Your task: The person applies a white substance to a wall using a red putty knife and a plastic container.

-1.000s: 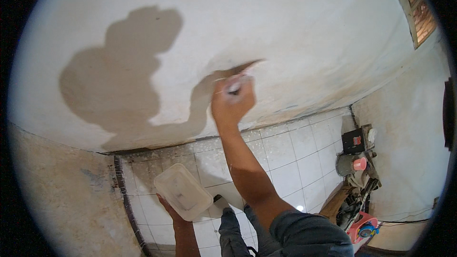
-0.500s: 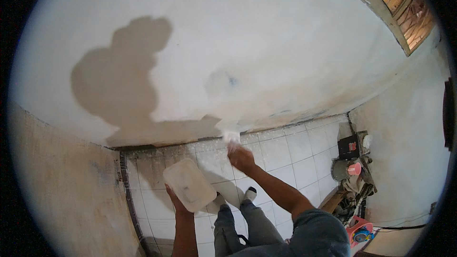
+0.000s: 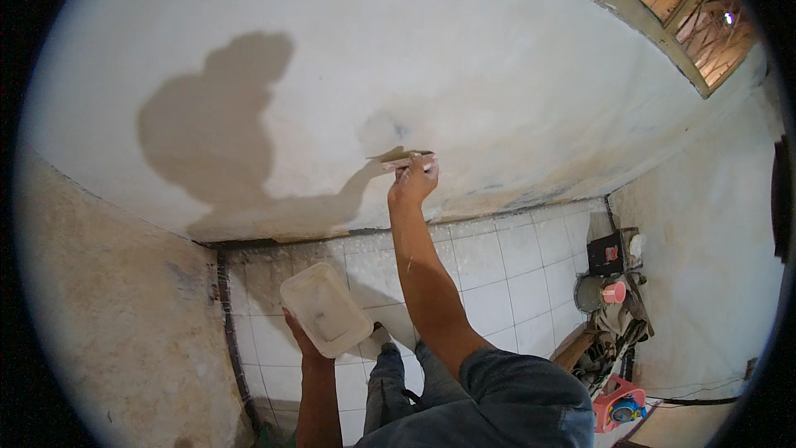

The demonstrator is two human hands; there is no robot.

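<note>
We see the right hand (image 3: 412, 185) raised in front of the far wall (image 3: 497, 99), pinching a thin, flat, light-coloured piece (image 3: 400, 164) between thumb and fingers. This piece lies right at the wall, just below a bluish smudge (image 3: 400, 129), with a dark shadow along its far edge; whether that edge touches the plaster, we cannot tell. To the left and nearer, the left hand (image 3: 300, 338) holds a rectangular, pale tub (image 3: 308, 299) above the white tiled floor (image 3: 526, 290). We find this hand against the tub's left near side, its other fingers hidden by the tub, so we cannot tell how they are spread. The tub's open side faces up, showing a small dark mark inside. A broad shadow (image 3: 211, 133) falls across the wall on the left. On the right, along the side wall, we see a black box (image 3: 604, 255), a grey bucket (image 3: 588, 293) with a pink cup (image 3: 613, 292) at its rim and, nearer, a pink stool (image 3: 604, 411) bearing something blue and round (image 3: 625, 409).
</note>
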